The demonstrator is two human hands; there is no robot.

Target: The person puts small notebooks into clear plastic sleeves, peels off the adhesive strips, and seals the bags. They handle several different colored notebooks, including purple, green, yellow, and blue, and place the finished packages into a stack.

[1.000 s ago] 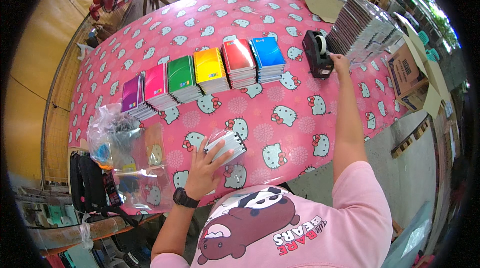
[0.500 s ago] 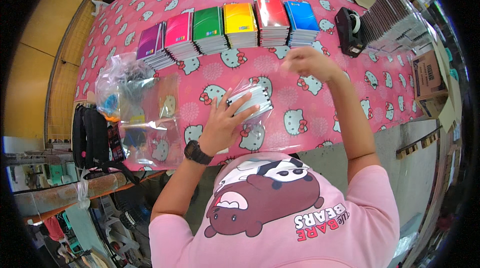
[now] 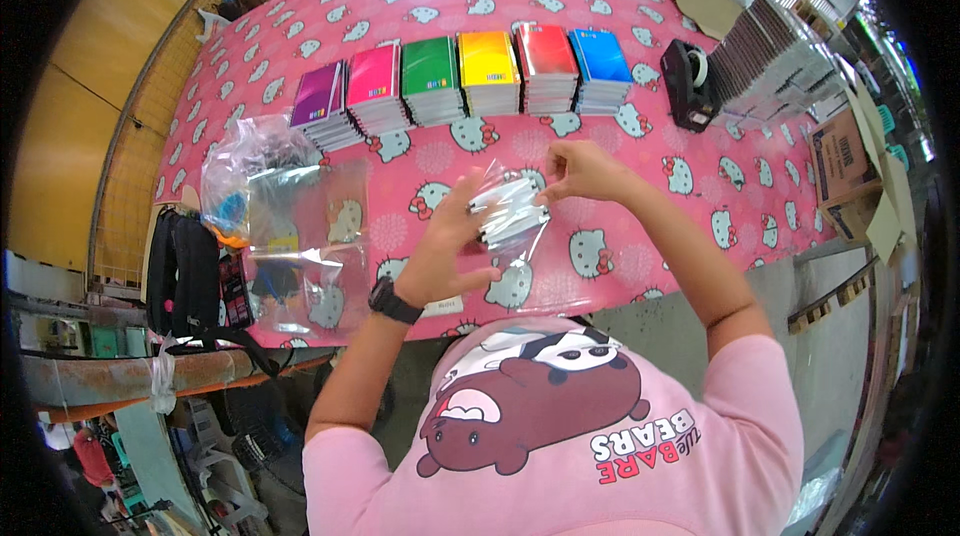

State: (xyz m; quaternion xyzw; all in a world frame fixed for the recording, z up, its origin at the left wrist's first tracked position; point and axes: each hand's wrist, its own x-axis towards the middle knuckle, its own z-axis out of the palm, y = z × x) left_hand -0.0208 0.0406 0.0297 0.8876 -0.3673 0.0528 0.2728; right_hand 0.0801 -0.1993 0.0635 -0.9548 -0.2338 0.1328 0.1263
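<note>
A pack of spiral notebooks [image 3: 512,214] lies in clear plastic near the middle of the table, white sides showing. Against its left side rests my left hand [image 3: 440,251], its fingers stretched out and its thumb spread apart below. My right hand [image 3: 588,174] is at the pack's upper right corner, thumb and forefinger pressed together; what they pinch, if anything, is too small to make out. Beyond them stand stacks of notebooks with purple [image 3: 320,96], pink [image 3: 374,76], green [image 3: 430,68], yellow [image 3: 488,60], red [image 3: 547,54] and blue [image 3: 601,58] covers.
Flat clear plastic bags [image 3: 310,236] and a crumpled plastic bag [image 3: 245,161] lie at left, beside a black bag [image 3: 185,271]. At right are a black tape dispenser [image 3: 688,86], tall notebook stacks [image 3: 770,61] and a cardboard box [image 3: 842,161]. A pink patterned cloth [image 3: 640,226] covers the table.
My right hand has come down and left to the pack's corner. My left hand has slid from on top of the pack to its left side, fingers straightened. The view has shifted slightly.
</note>
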